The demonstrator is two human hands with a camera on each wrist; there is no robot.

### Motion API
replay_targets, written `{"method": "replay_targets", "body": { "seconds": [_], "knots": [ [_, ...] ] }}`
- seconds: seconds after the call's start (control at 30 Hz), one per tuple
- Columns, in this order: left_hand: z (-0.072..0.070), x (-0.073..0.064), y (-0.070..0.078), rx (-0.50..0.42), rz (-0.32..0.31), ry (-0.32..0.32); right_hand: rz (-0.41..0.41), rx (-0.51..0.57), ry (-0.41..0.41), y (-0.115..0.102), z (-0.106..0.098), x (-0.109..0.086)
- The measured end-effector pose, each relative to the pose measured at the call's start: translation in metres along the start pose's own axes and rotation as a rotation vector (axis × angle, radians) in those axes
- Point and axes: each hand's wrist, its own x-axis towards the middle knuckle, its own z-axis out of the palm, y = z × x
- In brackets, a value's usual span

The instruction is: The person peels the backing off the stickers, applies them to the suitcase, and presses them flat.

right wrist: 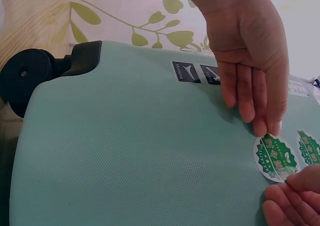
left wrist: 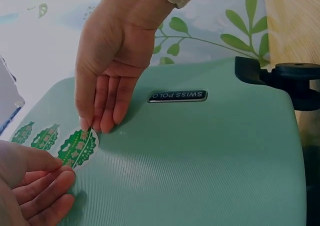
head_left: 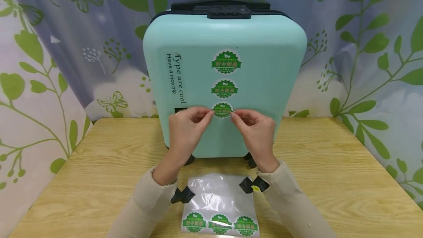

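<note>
A round green-and-white sticker [head_left: 222, 110] lies against the front of a mint-green suitcase [head_left: 198, 32], lowest in a column of three. My left hand [head_left: 186, 127] pinches its left edge between thumb and forefinger. At the opposite edge, the thumb and forefinger of my right hand [head_left: 256, 129] pinch it too. In the left wrist view the right hand [left wrist: 117, 56] reaches down from the top, and the left hand [left wrist: 32, 186] comes in at lower left. Two like stickers, an upper one [head_left: 226, 61] and a middle one [head_left: 224, 88], sit flat above it.
A clear-topped sticker sheet [head_left: 214, 194] with three green stickers along its near edge lies on the wooden table [head_left: 99, 179], between my forearms. The suitcase stands upright on black wheels [left wrist: 295, 83], before a leaf-patterned curtain [head_left: 109, 10]. Printed lettering [head_left: 176, 78] runs down its left side.
</note>
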Motion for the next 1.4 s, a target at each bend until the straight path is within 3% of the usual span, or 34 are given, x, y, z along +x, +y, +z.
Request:
{"method": "replay_targets", "body": {
  "seconds": [0.2, 0.43, 0.6, 0.87, 1.4],
  "knots": [
    [0.003, 0.002, 0.005, -0.013, 0.031, 0.016, -0.009, 0.003, -0.006, 0.001, 0.0, 0.0],
    [0.007, 0.006, 0.012, -0.044, 0.05, -0.01, -0.017, 0.016, -0.012, -0.001, -0.004, 0.0],
    [0.009, 0.008, 0.015, -0.069, 0.034, -0.014, -0.022, 0.005, -0.03, -0.001, -0.005, 0.002],
    [0.013, 0.012, 0.021, -0.099, 0.015, -0.077, -0.025, 0.011, -0.041, 0.0, -0.006, 0.001],
    [0.019, 0.015, 0.026, -0.116, -0.002, -0.099, -0.018, -0.002, -0.07, 0.002, -0.008, 0.0]
  ]
}}
